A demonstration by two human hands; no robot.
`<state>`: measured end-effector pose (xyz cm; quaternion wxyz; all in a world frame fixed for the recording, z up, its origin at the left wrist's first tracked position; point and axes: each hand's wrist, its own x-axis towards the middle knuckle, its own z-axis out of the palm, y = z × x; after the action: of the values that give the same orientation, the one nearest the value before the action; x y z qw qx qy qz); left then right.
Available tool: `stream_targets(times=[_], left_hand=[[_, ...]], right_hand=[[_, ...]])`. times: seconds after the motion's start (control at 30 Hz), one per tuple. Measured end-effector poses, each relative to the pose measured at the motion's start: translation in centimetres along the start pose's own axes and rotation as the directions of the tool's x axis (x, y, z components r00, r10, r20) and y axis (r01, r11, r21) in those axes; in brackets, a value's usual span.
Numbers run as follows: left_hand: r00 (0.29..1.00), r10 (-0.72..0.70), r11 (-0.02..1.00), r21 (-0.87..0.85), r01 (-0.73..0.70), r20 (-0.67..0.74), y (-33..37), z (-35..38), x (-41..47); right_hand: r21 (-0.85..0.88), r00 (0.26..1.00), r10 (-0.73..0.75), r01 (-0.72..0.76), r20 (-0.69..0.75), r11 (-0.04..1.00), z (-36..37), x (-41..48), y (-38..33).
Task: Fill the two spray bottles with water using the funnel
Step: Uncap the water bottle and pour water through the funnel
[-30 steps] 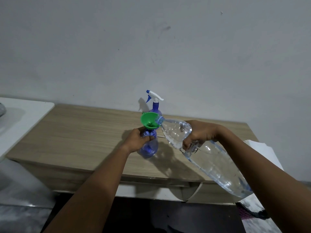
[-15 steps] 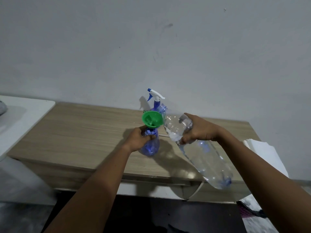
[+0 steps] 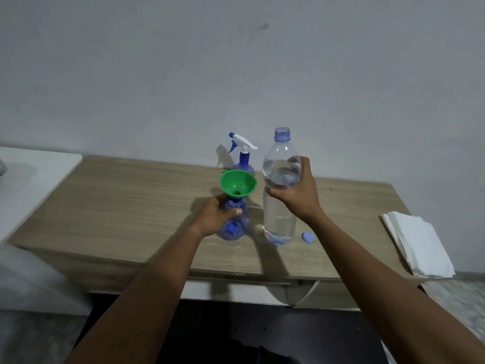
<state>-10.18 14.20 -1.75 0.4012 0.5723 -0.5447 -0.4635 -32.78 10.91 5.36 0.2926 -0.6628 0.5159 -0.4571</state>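
A clear plastic water bottle (image 3: 280, 206) stands upright on a wooden table (image 3: 118, 206), its long axis vertical and its uncapped blue-ringed mouth pointing straight up toward the wall (image 3: 236, 61) behind. The right hand (image 3: 295, 195) is wrapped around its upper body, fingers curled over the far side. The bottle is see-through and ribbed, with water up to its shoulder.

Just to its left, a blue translucent spray bottle (image 3: 233, 224) sits on the table without its sprayer, a green funnel (image 3: 238, 183) seated in its neck, wide mouth up and tilted slightly toward the camera. The left hand (image 3: 214, 216) grips this bottle around its shoulder, thumb across the front. A second blue spray bottle (image 3: 244, 164), with a white trigger head whose nozzle points right, stands upright behind the funnel, close to the wall.

A small blue cap (image 3: 307, 237) lies on the table just right of the water bottle's base. A stack of white paper napkins (image 3: 417, 245) rests at the table's right end, overhanging its front edge. The bottles stand near the middle of the table; bare wood stretches wide to the left, where a white surface (image 3: 34, 174) adjoins the table's end, and a narrower clear strip separates the cap from the napkins.
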Motion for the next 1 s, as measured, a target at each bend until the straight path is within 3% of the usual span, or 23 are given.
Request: stream_targets(times=[0.2, 0.43, 0.57, 0.63, 0.7, 0.77, 0.87, 1.0], left_hand=[[1.000, 0.014, 1.000, -0.027, -0.013, 0.027, -0.4, -0.3, 0.3], [0.998, 0.025, 0.996, -0.085, -0.021, 0.049, -1.3, -0.6, -0.2], [0.996, 0.018, 0.997, -0.076, -0.012, 0.085, -1.8, -0.9, -0.7], [0.992, 0.000, 0.999, -0.052, 0.006, 0.126, -2.0, -1.4, -1.0], [0.985, -0.010, 1.000, -0.025, 0.015, 0.171, -2.2, -1.9, -1.4], [0.977, -0.022, 1.000, 0.021, 0.018, 0.214, -2.5, -2.2, -1.5], [0.976, 0.007, 1.000, 0.018, -0.011, 0.217, -2.3, -2.4, -2.2], [0.975, 0.040, 0.999, 0.006, -0.043, 0.218, -1.5, -2.6, -3.0]], right_hand=[[0.056, 0.981, 0.032, -0.021, -0.191, 0.998, 1.9, 0.1, 1.0], [0.067, 0.984, 0.051, -0.040, -0.172, 0.997, 2.2, -0.4, 1.9], [0.055, 0.884, 0.073, -0.054, -0.462, 0.997, 3.9, -4.5, 3.2], [0.168, 0.937, 0.071, -0.013, -0.342, 0.986, 4.9, -6.1, 3.0], [0.222, 0.995, 0.025, -0.002, -0.101, 0.975, 5.5, -6.9, 2.2], [0.261, 0.997, -0.003, -0.019, 0.082, 0.965, 6.0, -6.8, 1.8], [0.352, 0.976, 0.018, -0.094, 0.215, 0.931, 6.6, -6.0, 1.2], [0.391, 0.959, 0.028, -0.142, 0.283, 0.909, 7.1, -4.8, 0.9]])
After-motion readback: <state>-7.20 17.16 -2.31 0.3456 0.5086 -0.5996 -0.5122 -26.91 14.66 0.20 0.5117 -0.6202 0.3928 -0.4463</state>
